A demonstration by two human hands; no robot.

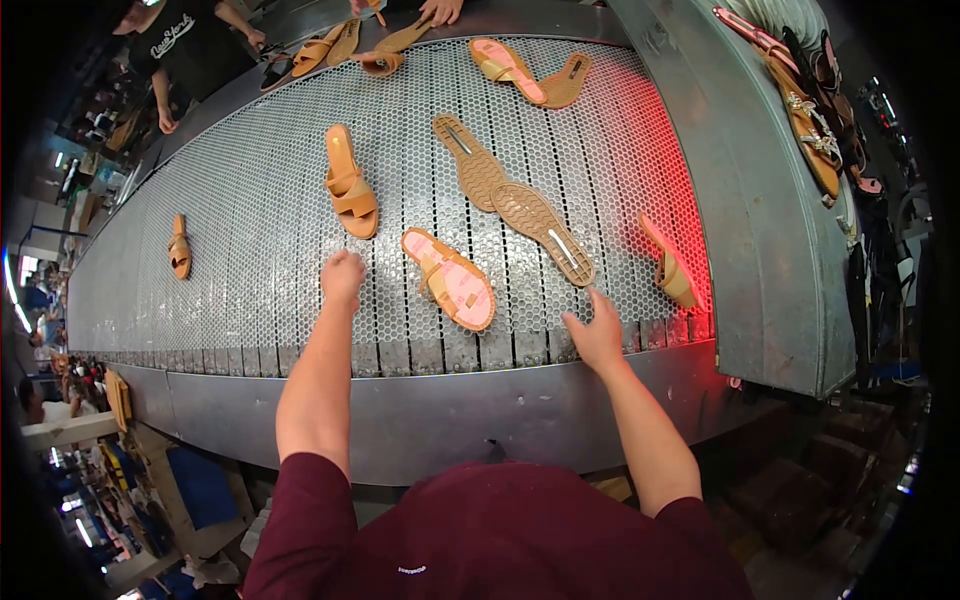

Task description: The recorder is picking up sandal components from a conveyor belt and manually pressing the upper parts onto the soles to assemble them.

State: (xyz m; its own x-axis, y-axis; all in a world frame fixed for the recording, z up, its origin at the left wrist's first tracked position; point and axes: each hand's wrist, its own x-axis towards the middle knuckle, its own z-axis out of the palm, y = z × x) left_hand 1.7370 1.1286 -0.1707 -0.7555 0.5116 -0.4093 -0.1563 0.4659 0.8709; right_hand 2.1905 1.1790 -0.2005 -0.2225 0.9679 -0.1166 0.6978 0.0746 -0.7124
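Note:
My left hand (343, 278) is curled closed just short of the toe of a tan sandal (350, 190) with crossed straps; nothing shows in it. My right hand (596, 332) has its thumb and fingers apart, with fingertips close to the end of a brown outsole (540, 228); whether they touch is hard to tell. A second outsole (472, 165) lies partly under the first, both tread side up. Between my hands rests a sandal upper (450, 280) with a pink-topped footbed and tan straps. Another pink-topped upper (670, 265) stands tilted on edge at the right.
A perforated metal conveyor (270, 200) carries these pieces, plus a small-looking sandal (180, 248) at left and a pink-topped upper (505, 70) with a sole at the far side. A metal housing (770, 250) glows red inside. Across the conveyor, co-workers' hands (440, 10) handle other sandals.

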